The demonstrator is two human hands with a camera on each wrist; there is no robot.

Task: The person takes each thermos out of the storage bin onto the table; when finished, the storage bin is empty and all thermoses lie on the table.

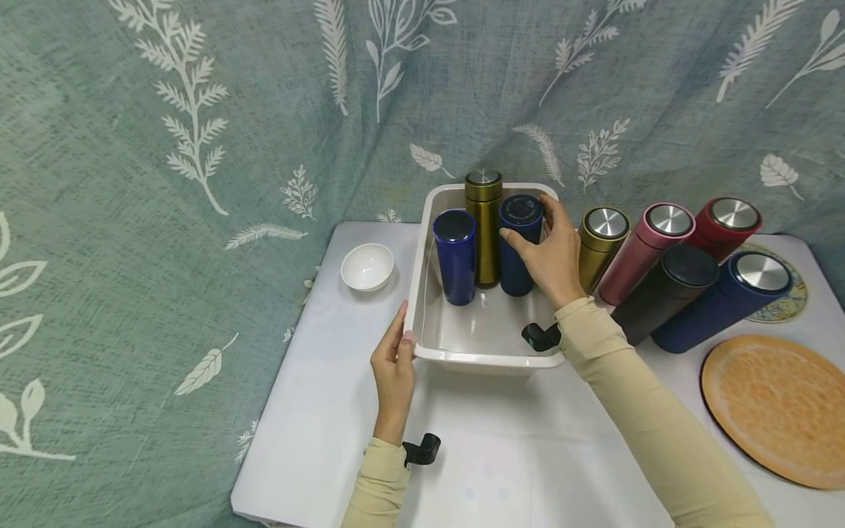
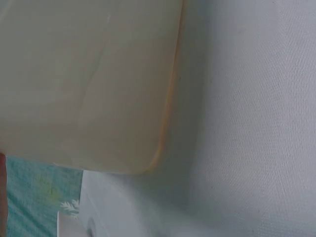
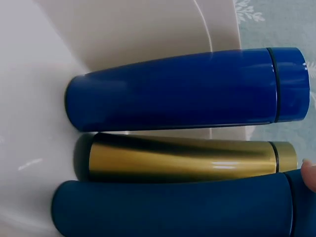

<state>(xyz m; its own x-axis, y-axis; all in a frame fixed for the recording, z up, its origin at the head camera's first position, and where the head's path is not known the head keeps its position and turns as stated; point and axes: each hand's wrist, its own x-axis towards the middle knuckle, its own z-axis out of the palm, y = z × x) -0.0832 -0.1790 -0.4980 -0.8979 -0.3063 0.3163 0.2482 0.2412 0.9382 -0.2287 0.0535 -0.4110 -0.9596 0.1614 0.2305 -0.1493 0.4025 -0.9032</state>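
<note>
A white plastic basin (image 1: 485, 359) stands on the table with three upright thermos flasks in it. My right hand (image 1: 553, 253) grips the dark navy flask (image 1: 517, 268) near its lid, thumb on one side and fingers on the other. Beside that flask are a tall gold flask (image 1: 487, 242) and a glossy blue flask (image 1: 455, 264). The right wrist view shows the bases of the blue flask (image 3: 173, 91) and navy flask (image 3: 173, 210) at the basin floor. At the basin's near left corner, my left hand (image 1: 394, 370) holds the rim, thumb on top.
Right of the basin stand several more flasks: gold (image 1: 599, 246), pink (image 1: 643, 257), red (image 1: 722, 227), black (image 1: 663, 293) and blue (image 1: 722, 304). A round orange-brown board (image 1: 779, 411) lies nearer. A white bowl (image 1: 367, 267) sits on the left, and a patterned curtain (image 1: 264, 147) hangs behind.
</note>
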